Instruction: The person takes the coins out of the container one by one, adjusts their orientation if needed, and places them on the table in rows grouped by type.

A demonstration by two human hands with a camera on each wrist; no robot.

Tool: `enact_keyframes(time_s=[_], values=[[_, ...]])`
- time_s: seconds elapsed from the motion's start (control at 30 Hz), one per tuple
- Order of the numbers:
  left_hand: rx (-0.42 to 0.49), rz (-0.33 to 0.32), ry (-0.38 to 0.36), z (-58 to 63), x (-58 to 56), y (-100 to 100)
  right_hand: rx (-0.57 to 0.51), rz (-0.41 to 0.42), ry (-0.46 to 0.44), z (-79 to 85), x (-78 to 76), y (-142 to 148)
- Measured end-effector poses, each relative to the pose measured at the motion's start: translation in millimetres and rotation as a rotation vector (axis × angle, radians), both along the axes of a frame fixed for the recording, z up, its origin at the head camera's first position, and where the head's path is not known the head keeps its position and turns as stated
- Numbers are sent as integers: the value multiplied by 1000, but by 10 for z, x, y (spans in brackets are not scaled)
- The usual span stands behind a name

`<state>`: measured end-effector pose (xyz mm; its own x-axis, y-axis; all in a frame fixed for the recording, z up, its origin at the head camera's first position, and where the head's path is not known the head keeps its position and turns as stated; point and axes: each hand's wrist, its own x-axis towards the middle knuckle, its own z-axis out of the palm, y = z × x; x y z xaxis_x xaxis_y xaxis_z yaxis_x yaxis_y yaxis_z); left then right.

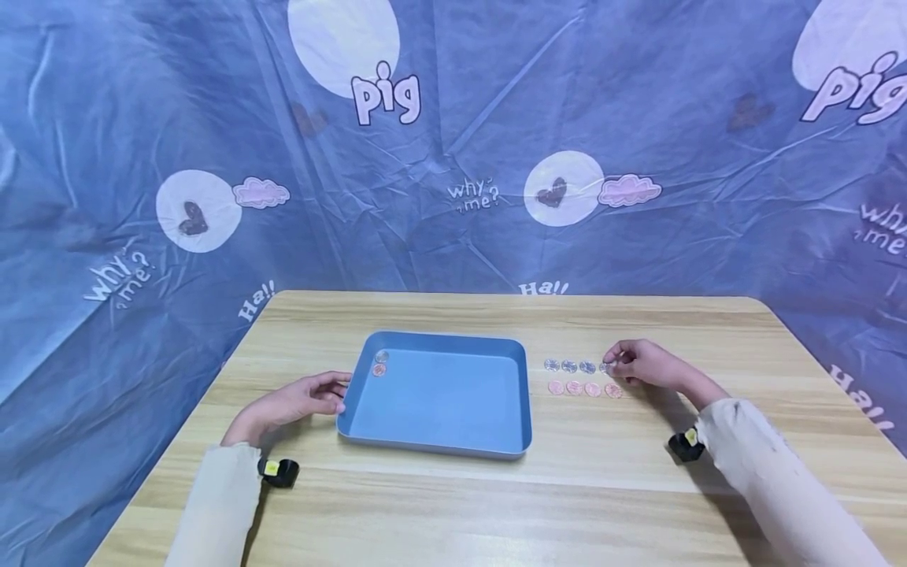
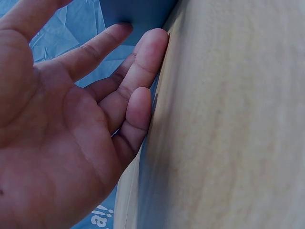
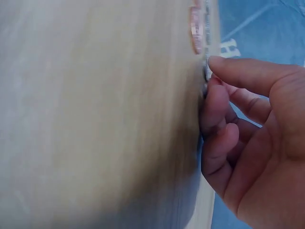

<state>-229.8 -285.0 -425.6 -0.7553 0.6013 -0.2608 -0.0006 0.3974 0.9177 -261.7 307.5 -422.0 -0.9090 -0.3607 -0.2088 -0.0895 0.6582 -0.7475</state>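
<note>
A blue rectangular tray (image 1: 434,449) lies on the table. At its left side my left hand (image 1: 309,396) rests with loosely bent fingers, fingertips at the tray wall (image 2: 136,16). Inside the tray's back left corner are one silver coin (image 1: 383,356) and, in front of it, one copper-coloured coin (image 1: 379,369). Right of the tray lie a row of silver coins (image 1: 569,367) and, nearer, a row of copper-coloured coins (image 1: 575,387). With curled fingers, my right hand (image 1: 646,364) pinches the rightmost silver coin (image 1: 604,368), partly hidden by the fingertips.
The wooden table (image 1: 453,512) has rounded far corners. Behind it hangs a wrinkled blue cloth (image 1: 453,142) printed with words and hearts. A black wrist device (image 1: 279,472) sits by the left sleeve and another black device (image 1: 686,446) by the right sleeve.
</note>
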Motion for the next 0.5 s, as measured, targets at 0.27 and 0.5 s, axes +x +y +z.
enact_keyframes(time_s=[0.27,0.5], values=[[-13,7,-6,15,-12,15,-47,-92,-11,113,55,73],[-11,11,0,9,-9,2,-428,-96,-56,343,122,-35]])
